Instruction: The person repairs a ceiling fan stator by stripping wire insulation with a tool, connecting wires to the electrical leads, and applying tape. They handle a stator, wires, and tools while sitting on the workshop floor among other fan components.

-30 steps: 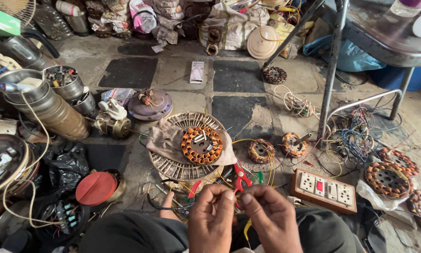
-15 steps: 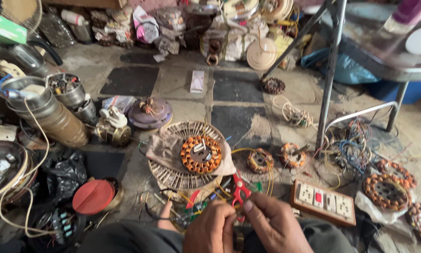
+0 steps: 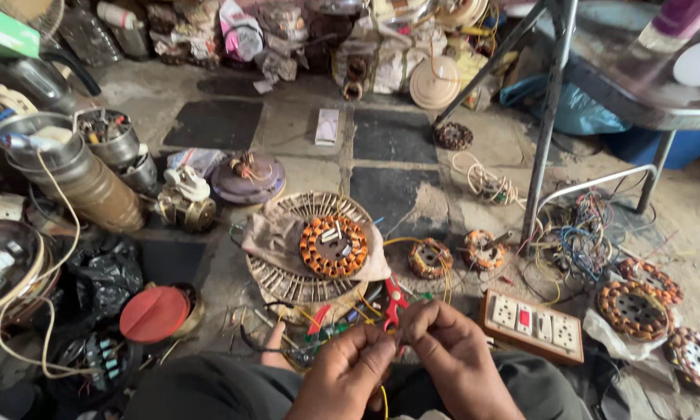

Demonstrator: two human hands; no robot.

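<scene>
Left hand: the left hand (image 3: 348, 372) sits low in the middle of the view, fingers curled in and tips pinched on a thin yellow wire (image 3: 384, 400) that hangs down from between the two hands.
Right hand: the right hand (image 3: 451, 354) is just beside it, fingertips meeting the left ones; it looks pinched on the same wire, though the exact grip is hidden between the fingers.
Wire: held at the person's lap, above the knees, in front of the floor clutter.
Just ahead: red-handled pliers (image 3: 395, 299) lie on the floor right beyond the fingertips, among loose coloured wires.
Centre: a round wire fan guard (image 3: 287, 274) lies flat with a cloth (image 3: 276, 237) over it, and a copper-wound stator (image 3: 333, 246) rests on top.
Right of centre: two smaller wound stators (image 3: 430, 257) and (image 3: 483, 249) sit side by side; a wooden switchboard (image 3: 533, 325) with sockets lies near the right hand.
Far right: more large stators (image 3: 634, 308) lie on the floor, beyond a tangle of wires (image 3: 583, 237) by the metal table leg (image 3: 548, 117).
Left: a red lid (image 3: 154, 313) is near the left knee; behind it lie a metal cylinder (image 3: 85, 183) and a small motor (image 3: 185, 202).
</scene>
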